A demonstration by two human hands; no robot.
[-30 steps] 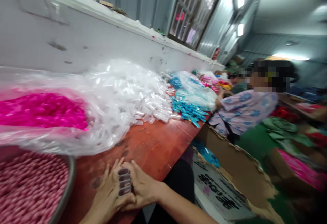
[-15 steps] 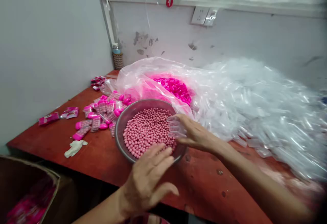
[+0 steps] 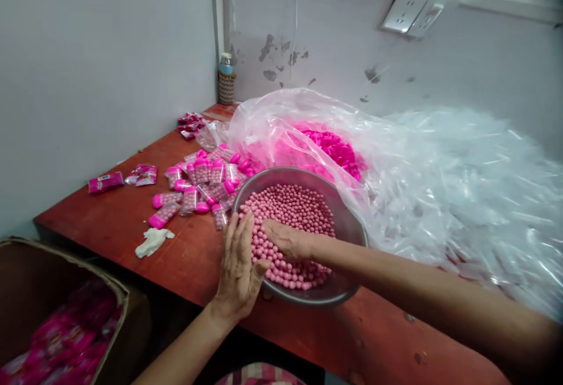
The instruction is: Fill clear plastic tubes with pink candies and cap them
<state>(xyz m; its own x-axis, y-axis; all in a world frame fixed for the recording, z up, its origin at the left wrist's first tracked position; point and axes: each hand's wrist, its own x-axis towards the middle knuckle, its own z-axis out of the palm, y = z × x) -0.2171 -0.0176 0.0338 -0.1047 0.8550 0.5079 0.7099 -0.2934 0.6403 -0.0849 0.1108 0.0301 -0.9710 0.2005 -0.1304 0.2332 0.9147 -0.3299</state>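
A dark grey bowl [image 3: 357, 227] of small round pink balls [image 3: 303, 212] stands on the red table. My right hand [image 3: 288, 239] is pushed down into the balls, its fingers buried, so whatever they hold is hidden. At the bowl's left edge is my left hand [image 3: 240, 262], open, fingers stretched out and thumb apart, against the rim and the nearest balls. Left of the bowl lies a heap of small clear containers with pink caps [image 3: 202, 180], filled with similar balls. Behind it, a clear plastic bag [image 3: 272, 109] contains bright pink pieces [image 3: 336, 150].
Clear empty plastic containers [image 3: 461, 197] are heaped along the right. Small pink packets [image 3: 105, 182] and a crumpled white scrap [image 3: 153, 241] lie on the table [image 3: 189, 271]. A cardboard box [image 3: 125, 309] with pink packets stands at lower left. A bottle [image 3: 226, 68] stands by the wall corner.
My right hand, with several clear containers at its fingers before, has plunged into the balls. My left hand has moved to the bowl's left rim. The camera view has shifted.
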